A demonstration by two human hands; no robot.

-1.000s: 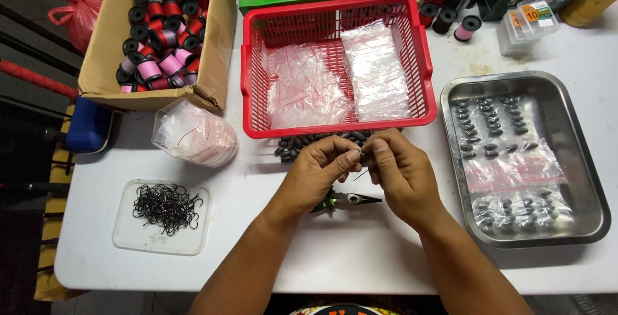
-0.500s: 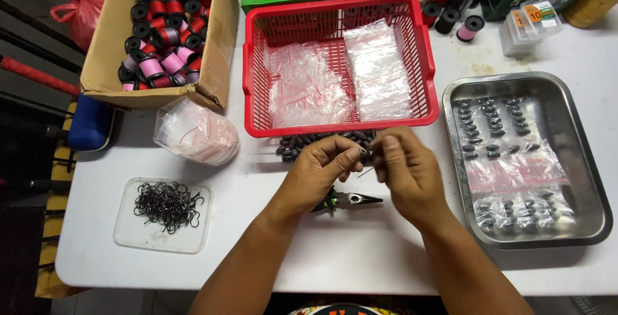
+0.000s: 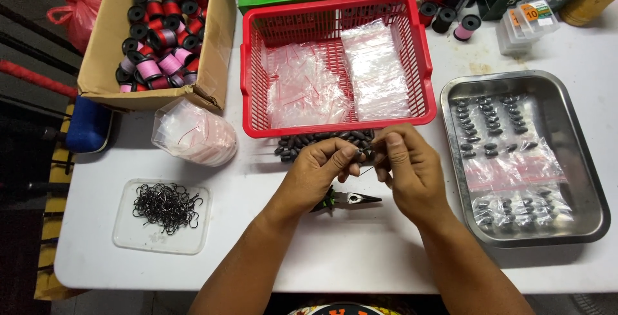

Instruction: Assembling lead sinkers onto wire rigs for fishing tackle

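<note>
Head view | left hand (image 3: 317, 172), right hand (image 3: 404, 166) pinch small sinker (image 3: 353, 153) | red basket (image 3: 335, 64) edge just beyond | bare table (image 3: 360, 250) nearside

My left hand (image 3: 320, 172) and right hand (image 3: 405, 164) met above the middle of the tabletop (image 3: 360, 257), fingertips pinched on a small dark sinker (image 3: 353, 151) and a thin wire between them. Just beyond my knuckles lay a heap of dark sinkers (image 3: 322, 142), against the front wall of the red basket (image 3: 335, 125) of clear bags. Green-handled pliers (image 3: 347, 199) lay under my hands. A steel tray (image 3: 582, 160) sat by the right edge, a clear lid of hooks (image 3: 164, 209) near the front left corner.
</note>
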